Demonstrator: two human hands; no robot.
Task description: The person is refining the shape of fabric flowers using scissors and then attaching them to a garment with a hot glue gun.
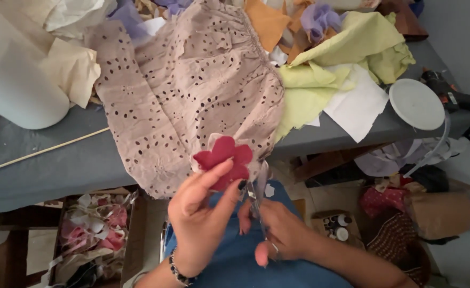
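Note:
My left hand (200,213) pinches a dark red flower-shaped fabric piece (224,157) between thumb and fingers, with a pale pink layer showing behind it. My right hand (275,232) grips a pair of scissors (257,194), whose blades point up toward the flower's right edge. Both hands are held over my lap in blue cloth, just in front of the table edge. A beige eyelet fabric (187,90) hangs over the grey table (42,160) right behind the flower.
Yellow-green fabric (347,58), white, orange and lilac scraps pile at the table's back. A large white roll (16,85) lies left, a thin wooden stick (42,151) beside it. A white round lid (416,104) and a glue gun (453,96) sit right. Boxes of scraps stand on the floor.

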